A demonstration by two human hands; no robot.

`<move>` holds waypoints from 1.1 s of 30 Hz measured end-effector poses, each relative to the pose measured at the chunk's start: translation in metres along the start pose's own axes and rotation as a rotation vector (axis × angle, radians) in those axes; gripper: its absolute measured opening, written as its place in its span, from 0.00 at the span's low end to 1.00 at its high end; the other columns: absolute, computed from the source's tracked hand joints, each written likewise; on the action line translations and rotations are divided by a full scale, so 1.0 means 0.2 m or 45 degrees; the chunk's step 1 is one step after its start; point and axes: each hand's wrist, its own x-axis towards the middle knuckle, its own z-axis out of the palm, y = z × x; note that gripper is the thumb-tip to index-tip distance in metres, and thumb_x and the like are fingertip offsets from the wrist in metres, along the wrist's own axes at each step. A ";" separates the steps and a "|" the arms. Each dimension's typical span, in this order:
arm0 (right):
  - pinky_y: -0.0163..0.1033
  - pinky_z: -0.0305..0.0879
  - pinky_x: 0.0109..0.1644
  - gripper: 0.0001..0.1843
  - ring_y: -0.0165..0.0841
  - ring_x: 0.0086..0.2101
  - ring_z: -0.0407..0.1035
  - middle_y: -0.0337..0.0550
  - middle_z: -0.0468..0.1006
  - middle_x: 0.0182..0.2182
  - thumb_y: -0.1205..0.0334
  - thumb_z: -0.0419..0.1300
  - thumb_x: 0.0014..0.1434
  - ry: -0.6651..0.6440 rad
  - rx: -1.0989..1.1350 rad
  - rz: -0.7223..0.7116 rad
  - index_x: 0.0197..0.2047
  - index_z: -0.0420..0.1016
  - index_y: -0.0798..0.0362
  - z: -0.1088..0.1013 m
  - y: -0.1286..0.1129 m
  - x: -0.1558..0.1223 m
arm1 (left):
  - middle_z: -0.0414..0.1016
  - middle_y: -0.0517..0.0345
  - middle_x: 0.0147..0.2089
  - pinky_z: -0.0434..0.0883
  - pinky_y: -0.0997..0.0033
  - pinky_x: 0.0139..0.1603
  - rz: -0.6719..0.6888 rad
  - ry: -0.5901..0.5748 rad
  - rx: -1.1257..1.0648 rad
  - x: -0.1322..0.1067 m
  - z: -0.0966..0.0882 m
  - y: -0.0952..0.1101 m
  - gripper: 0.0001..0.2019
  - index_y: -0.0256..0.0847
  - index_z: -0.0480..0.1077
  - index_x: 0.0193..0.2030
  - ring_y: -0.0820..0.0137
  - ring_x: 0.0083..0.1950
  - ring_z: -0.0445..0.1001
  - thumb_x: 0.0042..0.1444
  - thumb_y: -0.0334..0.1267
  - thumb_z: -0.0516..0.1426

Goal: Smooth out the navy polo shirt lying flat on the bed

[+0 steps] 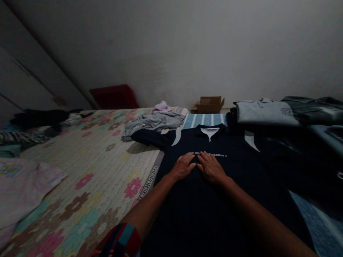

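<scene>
A dark navy zip-neck pullover (241,178) lies spread out, front up, with its collar toward the wall. White curved patches mark its shoulders, and a line of pale lettering crosses the chest. My left hand (183,166) rests flat on the chest, partly over the lettering. Close beside it, my right hand (211,167) also lies flat on the fabric, palm down. The fingers of both hands are stretched out, the thumbs almost touching. Neither hand grips the cloth. One sleeve reaches left toward a grey garment (155,121); the other extends into shadow at right.
A floral bedsheet (107,171) covers the left side, with a pale pink garment (29,185) on it. Folded grey clothing (268,113) is stacked at back right. A cardboard box (210,105) and a red object (114,97) stand by the wall. Blue striped cloth (318,221) shows beneath the pullover.
</scene>
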 end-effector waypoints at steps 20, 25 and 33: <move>0.52 0.40 0.65 0.28 0.44 0.65 0.42 0.53 0.52 0.66 0.51 0.43 0.67 -0.036 -0.020 0.014 0.66 0.57 0.54 0.01 0.01 0.01 | 0.53 0.69 0.14 0.49 0.79 0.15 -1.125 0.182 -1.050 -0.22 -0.25 -0.25 0.13 0.41 0.58 0.22 0.80 0.12 0.50 0.53 0.44 0.53; 0.52 0.40 0.65 0.27 0.45 0.65 0.43 0.54 0.52 0.66 0.52 0.43 0.68 -0.030 -0.024 0.012 0.65 0.57 0.55 0.00 0.00 0.00 | 0.54 0.70 0.13 0.44 0.80 0.15 -1.092 0.064 -1.286 -0.26 -0.28 -0.25 0.15 0.40 0.62 0.23 0.81 0.12 0.49 0.49 0.48 0.58; 0.52 0.39 0.65 0.27 0.45 0.65 0.43 0.55 0.52 0.66 0.53 0.43 0.68 -0.037 -0.032 0.013 0.65 0.58 0.56 -0.01 -0.01 0.00 | 0.59 0.69 0.13 0.44 0.81 0.15 -1.020 0.087 -1.460 -0.28 -0.27 -0.26 0.14 0.38 0.64 0.22 0.81 0.13 0.53 0.40 0.42 0.65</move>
